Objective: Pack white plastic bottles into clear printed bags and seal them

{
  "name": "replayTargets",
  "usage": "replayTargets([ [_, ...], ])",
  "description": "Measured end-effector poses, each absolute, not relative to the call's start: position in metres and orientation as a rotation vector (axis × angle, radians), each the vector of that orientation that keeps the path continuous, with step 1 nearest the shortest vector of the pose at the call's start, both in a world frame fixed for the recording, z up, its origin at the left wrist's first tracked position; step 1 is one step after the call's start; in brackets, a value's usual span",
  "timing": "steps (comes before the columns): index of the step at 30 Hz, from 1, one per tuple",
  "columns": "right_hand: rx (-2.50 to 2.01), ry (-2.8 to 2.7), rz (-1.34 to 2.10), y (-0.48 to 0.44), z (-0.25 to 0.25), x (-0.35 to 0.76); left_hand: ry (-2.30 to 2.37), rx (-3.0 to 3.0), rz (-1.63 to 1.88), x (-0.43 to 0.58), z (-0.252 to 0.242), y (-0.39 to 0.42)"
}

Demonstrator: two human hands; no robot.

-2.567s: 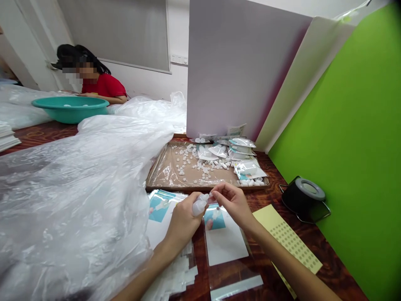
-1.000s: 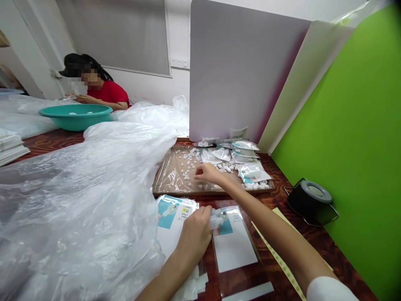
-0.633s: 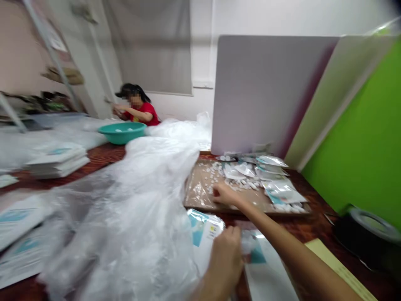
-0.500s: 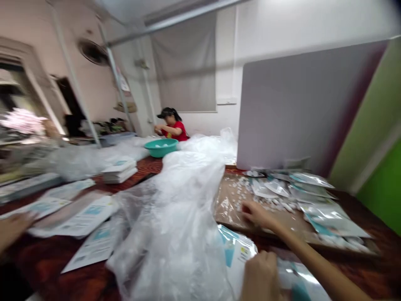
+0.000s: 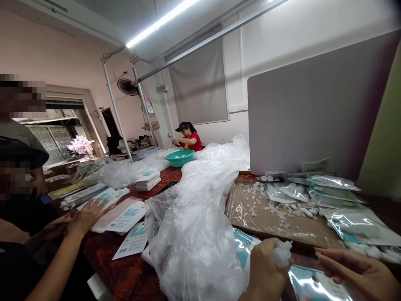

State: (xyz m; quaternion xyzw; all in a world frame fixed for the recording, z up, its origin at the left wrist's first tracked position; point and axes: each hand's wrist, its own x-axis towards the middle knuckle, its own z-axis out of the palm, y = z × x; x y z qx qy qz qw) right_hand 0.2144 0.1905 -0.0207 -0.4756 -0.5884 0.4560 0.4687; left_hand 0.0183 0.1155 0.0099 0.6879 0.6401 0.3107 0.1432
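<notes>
My left hand [image 5: 265, 267] grips a small white plastic bottle [image 5: 282, 253] at the bottom of the view. My right hand [image 5: 354, 274] is at the lower right, fingers apart and holding nothing I can see. Below and between my hands lies a shiny printed foil pouch [image 5: 316, 285]. Another printed pouch [image 5: 246, 246] sits partly under the plastic, just left of the bottle. Beyond my hands is a cardboard tray [image 5: 241, 213] lined with clear plastic, strewn with small white caps. Several foil pouches [image 5: 360, 221] are piled at its right end.
A heap of clear plastic sheeting [image 5: 188, 238] lies left of my hands on the wooden table [image 5: 106, 267]. A grey divider panel [image 5: 316, 108] stands behind the tray. A co-worker's hand [image 5: 87, 215] rests on printed cards [image 5: 128, 217] at left. A person in red [image 5: 189, 142] sits far off beside a teal basin [image 5: 180, 158].
My view has swung left, bringing the room and a co-worker into sight. My right hand has left the tray and come back beside my left hand, which now lifts the bottle.
</notes>
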Motion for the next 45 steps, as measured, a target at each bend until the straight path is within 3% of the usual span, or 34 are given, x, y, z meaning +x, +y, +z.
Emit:
replayTargets([
  [7,-1.177,-1.274,1.494,0.165,-0.011,0.214,1.806,1.900,0.944,0.014,0.008,0.118],
  [13,-1.028,-1.340,1.349,0.149,0.014,0.211,1.703,1.961,0.967,0.012,0.013,0.116],
  [34,-0.917,-1.961,0.744,0.134,0.013,0.200,1.670,2.294,0.749,0.014,0.012,0.116],
  [45,-0.945,-1.923,0.847,0.137,0.003,0.200,1.726,2.376,0.512,0.015,0.007,0.118],
])
